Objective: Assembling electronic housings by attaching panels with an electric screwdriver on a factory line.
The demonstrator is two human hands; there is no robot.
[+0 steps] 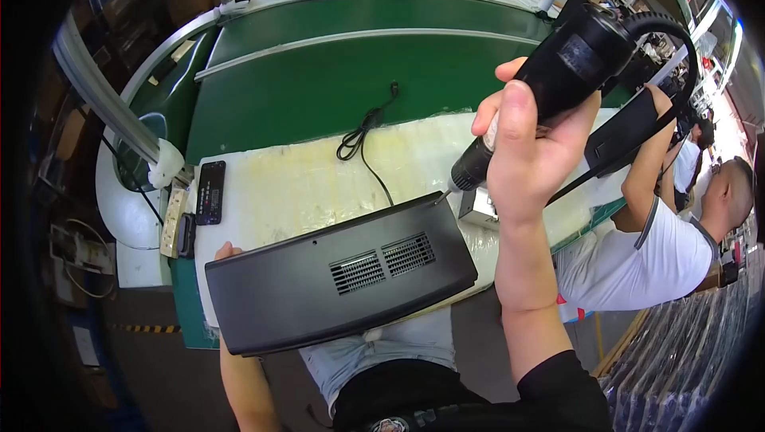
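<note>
My right hand is closed round a black electric screwdriver, which is tilted with its bit pointing down and left. The bit's tip is at the far right corner of a black rectangular housing with two slotted vents; whether it sits in a screw cannot be told. My left hand grips the housing's left end. Only a bit of it shows past the far edge, and the rest is hidden beneath. The housing is slightly tilted over the near edge of the table, above my lap.
A black cord runs from behind the housing onto the green conveyor belt. A phone and a power strip lie left on the pale covered worktop. A co-worker sits at right, beside another black housing.
</note>
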